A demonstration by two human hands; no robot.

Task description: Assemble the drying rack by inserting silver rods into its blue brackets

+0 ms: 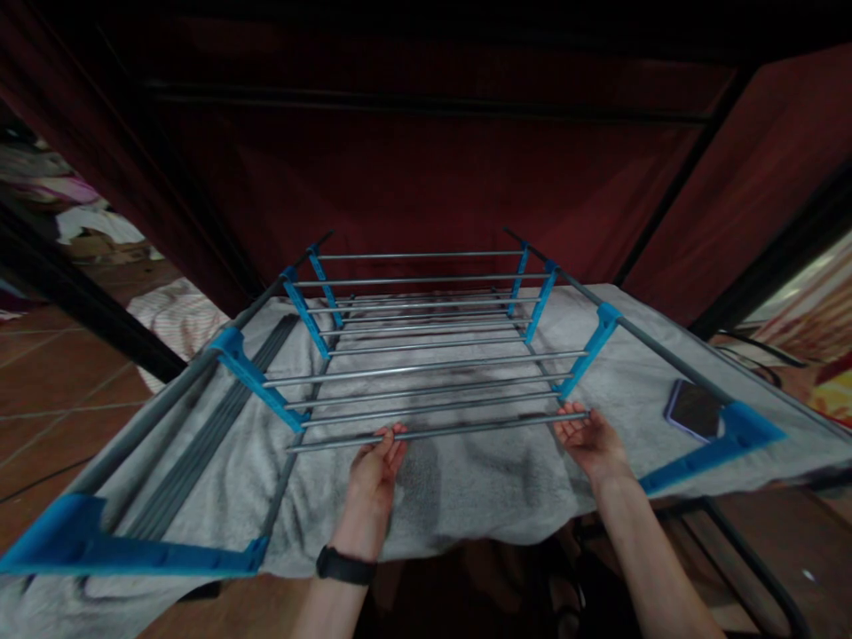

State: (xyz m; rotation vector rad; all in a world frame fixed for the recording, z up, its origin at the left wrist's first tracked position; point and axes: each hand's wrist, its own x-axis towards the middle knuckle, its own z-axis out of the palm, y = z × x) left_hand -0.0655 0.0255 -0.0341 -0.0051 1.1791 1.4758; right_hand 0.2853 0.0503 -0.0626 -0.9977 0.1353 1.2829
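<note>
A folding drying rack with grey rods (426, 373) and blue plastic joints (253, 373) rests on a grey towel (459, 484) spread over a low surface. My left hand (376, 469), with a black watch on the wrist, curls its fingers round the nearest rod left of centre. My right hand (589, 439) grips the same rod at its right end, next to a blue joint. Both hands are closed on that front rod (466, 428).
A dark phone (694, 410) lies on the towel at the right, inside the outer frame (745, 435). Dark red fabric walls (426, 177) close off the back. Tiled floor and piled cloth (177, 311) show at the left.
</note>
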